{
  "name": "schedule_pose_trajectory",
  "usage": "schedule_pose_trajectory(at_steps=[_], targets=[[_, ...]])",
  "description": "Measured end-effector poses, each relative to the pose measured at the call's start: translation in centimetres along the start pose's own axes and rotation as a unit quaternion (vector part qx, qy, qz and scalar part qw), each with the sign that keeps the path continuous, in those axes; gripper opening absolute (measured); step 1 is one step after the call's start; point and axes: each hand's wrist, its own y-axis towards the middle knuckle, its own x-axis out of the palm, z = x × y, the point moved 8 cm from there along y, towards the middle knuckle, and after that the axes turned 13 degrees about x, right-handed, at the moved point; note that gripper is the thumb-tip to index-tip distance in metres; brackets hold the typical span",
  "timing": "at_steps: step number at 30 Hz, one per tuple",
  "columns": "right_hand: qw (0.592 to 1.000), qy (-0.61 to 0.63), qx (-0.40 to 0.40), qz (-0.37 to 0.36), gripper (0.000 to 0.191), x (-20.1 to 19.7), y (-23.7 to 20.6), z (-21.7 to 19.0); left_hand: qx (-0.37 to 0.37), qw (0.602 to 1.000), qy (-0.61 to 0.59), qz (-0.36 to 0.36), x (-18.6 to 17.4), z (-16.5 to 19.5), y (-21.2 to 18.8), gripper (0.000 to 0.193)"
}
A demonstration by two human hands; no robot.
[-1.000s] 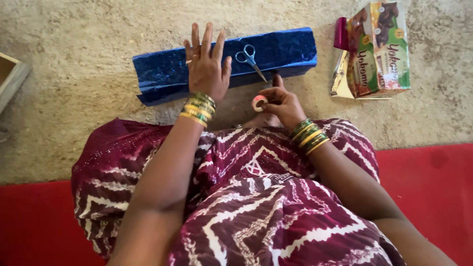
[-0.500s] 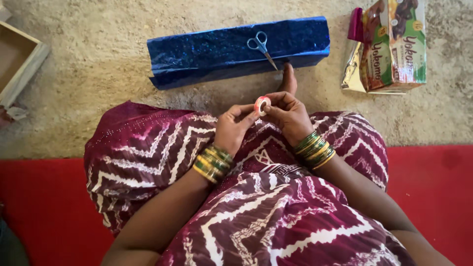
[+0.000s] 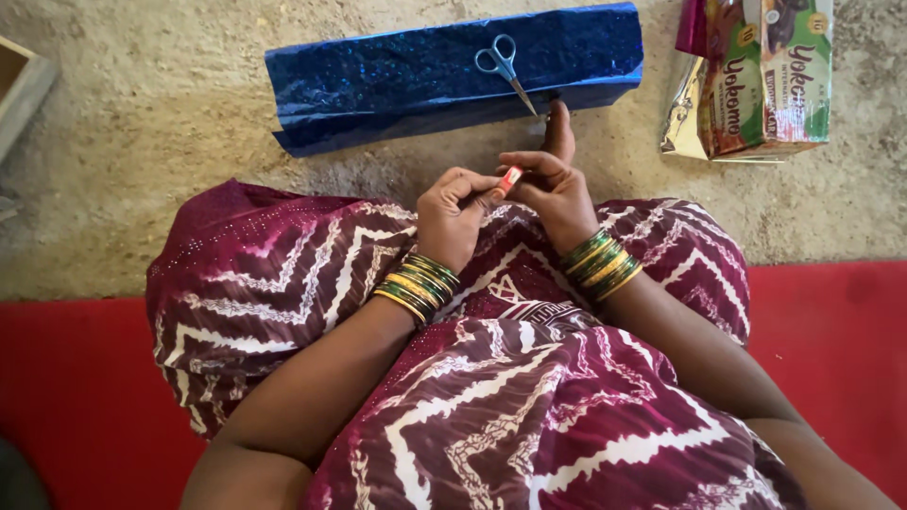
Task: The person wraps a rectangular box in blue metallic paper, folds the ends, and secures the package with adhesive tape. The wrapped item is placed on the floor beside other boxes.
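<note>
My left hand (image 3: 453, 215) and my right hand (image 3: 550, 189) meet over my lap, both pinching a small roll of tape (image 3: 510, 178) with a red and white core. The left fingertips pick at the roll's edge. Just beyond my hands lies a long box wrapped in shiny blue glitter paper (image 3: 397, 80) on the floor. A pair of light-blue-handled scissors (image 3: 503, 62) rests on top of the wrapped box, blades pointing toward me.
A green and red printed carton (image 3: 765, 76) lies on crinkled foil wrap at the upper right. A wooden tray edge (image 3: 19, 90) shows at the far left. I sit on a red mat (image 3: 850, 331) at the edge of a beige floor.
My left hand left the blue wrapped box and came back to join the right hand on the tape roll. The view shifted slightly closer to the hands.
</note>
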Motion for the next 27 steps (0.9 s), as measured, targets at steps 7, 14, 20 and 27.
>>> schedule_pose_trajectory(at_steps=[7, 14, 20, 27], targets=[[0.988, -0.101, -0.114, 0.036, 0.026, -0.8, 0.1, -1.1, -0.044, 0.997, 0.039, -0.055, 0.4, 1.7, 0.8, 0.023], [0.969, -0.209, -0.108, 0.072, 0.033, -0.8, 0.2, -0.5, 0.018, 0.998, 0.029, -0.050, -0.1, 2.4, 1.1, 0.011], [0.956, -0.255, -0.111, 0.093, 0.035, -0.6, 0.3, -0.4, 0.012, 0.996, 0.054, -0.073, 0.2, 2.0, 1.0, 0.010], [0.957, -0.247, -0.123, 0.089, 0.029, -0.2, 0.4, -0.7, 0.034, 0.994, 0.076, -0.070, 0.0, 2.7, 1.1, 0.014]])
